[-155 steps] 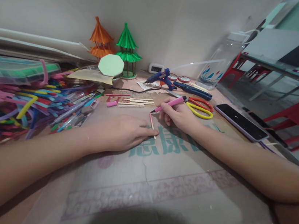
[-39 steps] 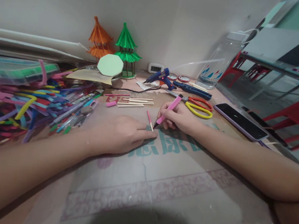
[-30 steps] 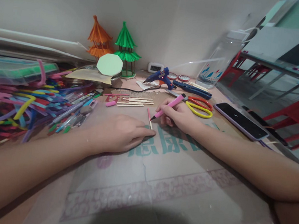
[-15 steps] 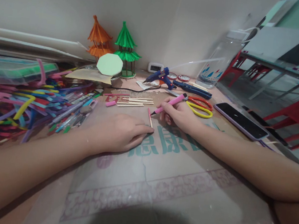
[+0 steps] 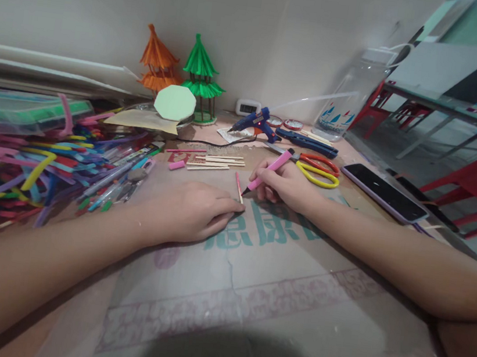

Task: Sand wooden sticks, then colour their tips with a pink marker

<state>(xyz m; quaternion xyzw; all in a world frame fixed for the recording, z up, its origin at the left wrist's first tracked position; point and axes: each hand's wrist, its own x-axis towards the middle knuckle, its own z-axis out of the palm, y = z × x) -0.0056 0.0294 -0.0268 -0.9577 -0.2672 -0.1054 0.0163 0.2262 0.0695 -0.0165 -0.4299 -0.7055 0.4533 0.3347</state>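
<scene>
A thin wooden stick [image 5: 238, 185], pink along much of its length, lies on the plastic-covered board. The index finger of my left hand [image 5: 201, 211] presses on its near end, and the other fingers are curled under. My right hand [image 5: 284, 181] grips a pink marker [image 5: 274, 165], whose dark tip touches or nearly touches the stick. Behind them several plain sticks [image 5: 216, 162] lie beside a pink stick [image 5: 186, 150] and the pink marker cap [image 5: 176, 165].
Colourful pipe cleaners [image 5: 37, 169] crowd the left. A glue gun [image 5: 257, 123], scissors [image 5: 318, 171], blue cutter [image 5: 307, 142], phone [image 5: 383, 193] and bottle [image 5: 348, 99] stand or lie toward the right. Orange [image 5: 160, 60] and green [image 5: 201, 77] pagoda models stand behind.
The marker tip has slid down along the stick toward my left fingertip, and the pink now reaches further along it. My left hand has barely moved.
</scene>
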